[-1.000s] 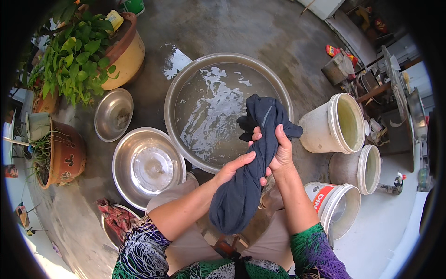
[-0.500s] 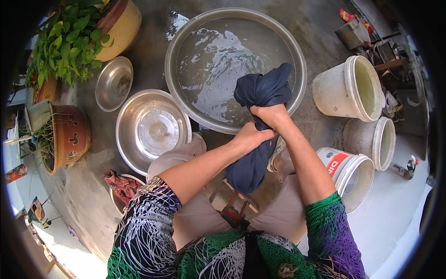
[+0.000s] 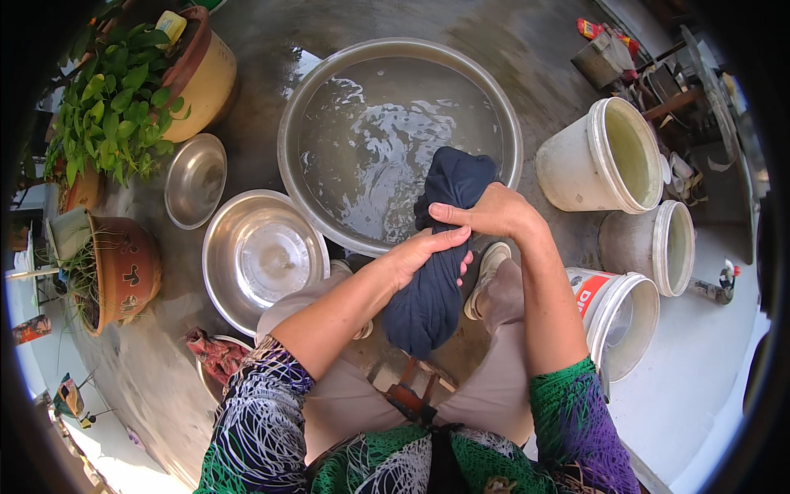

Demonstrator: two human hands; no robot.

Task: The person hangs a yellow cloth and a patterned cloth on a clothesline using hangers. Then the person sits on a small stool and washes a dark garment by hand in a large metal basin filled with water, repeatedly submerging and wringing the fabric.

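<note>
The head view shows a dark blue cloth (image 3: 436, 263) at frame centre, its long axis running from the basin (image 3: 329, 99) rim down toward the knees, right hand (image 3: 494, 212) clamped on the upper end, left hand (image 3: 420, 255) wrapped just below.

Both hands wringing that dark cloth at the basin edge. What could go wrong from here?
1. The dark cloth hangs below both hands, left hand and right hand, past the big basin rim, so wrung water may land on the shoes and wet floor: slip risk.
2. Its lower end could touch the dirty ground.
</note>
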